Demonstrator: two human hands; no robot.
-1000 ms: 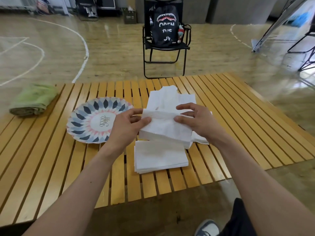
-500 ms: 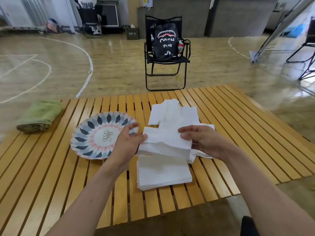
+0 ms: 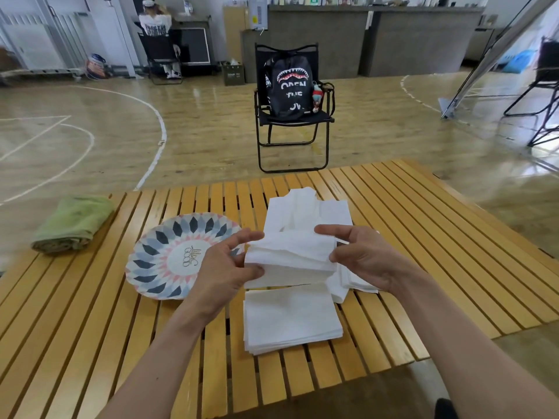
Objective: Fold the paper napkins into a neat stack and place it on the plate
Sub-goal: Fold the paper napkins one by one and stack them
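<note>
I hold a folded white paper napkin (image 3: 290, 258) just above the slatted table, my left hand (image 3: 223, 267) pinching its left edge and my right hand (image 3: 363, 258) gripping its right edge. Below it, near the front edge, lies a neat stack of folded napkins (image 3: 290, 319). Behind the held napkin sits a looser pile of unfolded napkins (image 3: 305, 213), with a few more showing under my right hand. The patterned round plate (image 3: 163, 261) with blue and pink petals rests left of the napkins, partly covered by my left hand.
The wooden slat table (image 3: 423, 252) ends close to my body and at the right. A rolled green towel (image 3: 72, 225) lies at the far left. A black folding chair (image 3: 290, 122) with a backpack stands beyond the table.
The camera has tilted up, showing more of the room. Both hands keep holding the napkin, and the fold now looks flatter and more closed.
</note>
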